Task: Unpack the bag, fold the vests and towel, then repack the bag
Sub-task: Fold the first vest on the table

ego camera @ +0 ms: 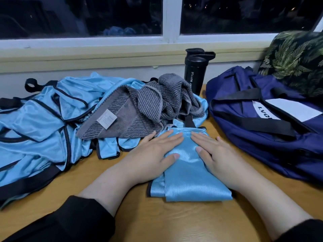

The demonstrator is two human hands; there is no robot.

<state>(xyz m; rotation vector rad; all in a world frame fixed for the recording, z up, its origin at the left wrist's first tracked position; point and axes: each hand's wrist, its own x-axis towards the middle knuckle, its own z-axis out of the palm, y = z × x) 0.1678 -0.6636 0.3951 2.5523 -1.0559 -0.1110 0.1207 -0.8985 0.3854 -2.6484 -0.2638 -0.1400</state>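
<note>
Both hands flat, grip spread, left hand (153, 154) and right hand (215, 154) pressing the folded vest (188, 179) on the bench (157, 219) beside the bag (262, 130): smooth outward, keep edges square, slick fabric likely slips.

Wooden table (174, 222) bears vests (35, 130), bag (262, 126), bottle (194, 72).

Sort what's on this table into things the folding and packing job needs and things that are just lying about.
Job:
folded vest, pressed flat by the left hand and right hand
vest pile, unfolded
grey towel, crumpled on the pile
navy bag

Lying about:
black bottle
leaf-print fabric behind the bag
</note>
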